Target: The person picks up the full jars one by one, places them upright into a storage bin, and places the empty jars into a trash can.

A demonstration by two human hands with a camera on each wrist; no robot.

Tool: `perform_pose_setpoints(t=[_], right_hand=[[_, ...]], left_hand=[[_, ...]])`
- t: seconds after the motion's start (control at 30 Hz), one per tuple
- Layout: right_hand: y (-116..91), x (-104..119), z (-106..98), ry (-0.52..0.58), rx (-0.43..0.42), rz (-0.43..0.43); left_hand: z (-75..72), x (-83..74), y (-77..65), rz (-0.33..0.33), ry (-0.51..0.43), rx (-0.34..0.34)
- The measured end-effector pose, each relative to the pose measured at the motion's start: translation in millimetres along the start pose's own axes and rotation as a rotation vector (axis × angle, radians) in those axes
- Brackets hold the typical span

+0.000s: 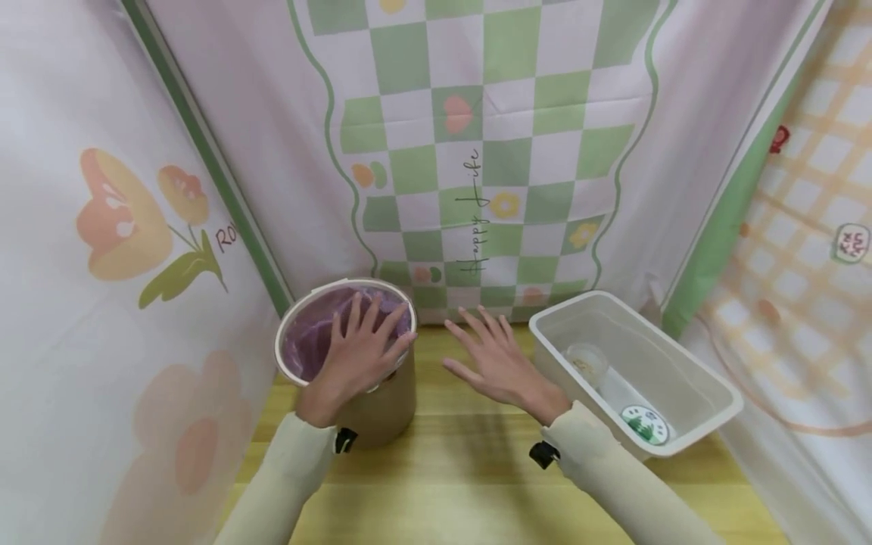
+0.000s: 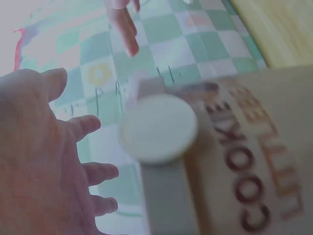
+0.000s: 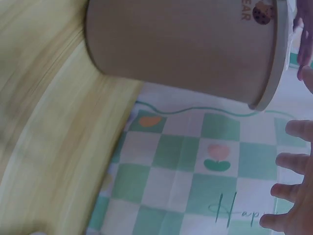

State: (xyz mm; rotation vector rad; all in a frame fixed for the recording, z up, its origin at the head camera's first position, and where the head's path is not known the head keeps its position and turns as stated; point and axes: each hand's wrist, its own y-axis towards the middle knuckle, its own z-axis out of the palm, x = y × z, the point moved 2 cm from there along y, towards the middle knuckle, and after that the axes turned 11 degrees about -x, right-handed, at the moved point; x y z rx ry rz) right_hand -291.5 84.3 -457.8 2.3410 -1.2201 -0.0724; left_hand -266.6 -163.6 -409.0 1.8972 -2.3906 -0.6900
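Note:
My left hand point(image 1: 359, 353) is spread above the mouth of a tan bin point(image 1: 391, 401) lined with a purple plastic bag point(image 1: 306, 341). Its fingers are straight and hold nothing. In the left wrist view the bin's side point(image 2: 274, 147) shows the printed word COOKIE, with a round pale knob point(image 2: 159, 128) by the rim. My right hand point(image 1: 500, 367) hovers between the bin and a grey-white tub point(image 1: 633, 318), fingers apart and nothing in them. The right wrist view has this hand point(image 3: 298, 196) at its right edge, away from the bin point(image 3: 186, 44).
Inside the tub lie a small clear round container point(image 1: 587, 362) and a round green-and-white label point(image 1: 645, 425). Wood-grain tabletop point(image 1: 443, 469) spreads beneath. Printed cloth hangs behind point(image 1: 463, 174) and on both sides, close to bin and tub.

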Motion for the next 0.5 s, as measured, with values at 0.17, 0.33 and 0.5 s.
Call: perform_pose_setpoints(t=[0.17, 0.33, 0.5], right_hand=[[-13.9, -16.2, -0.6, -0.022, -0.006, 0.014], [-23.5, -29.3, -3.8, -0.073, -0.02, 0.015], [-34.7, -39.1, -6.0, -0.113, -0.009, 0.015]], left_hand=[[7.9, -21.4, 6.9, 0.077, 0.019, 0.006], [18.9, -43.2, 13.5, 0.13, 0.045, 0.022], [32.9, -60.9, 16.6, 0.196, 0.092, 0.058]])
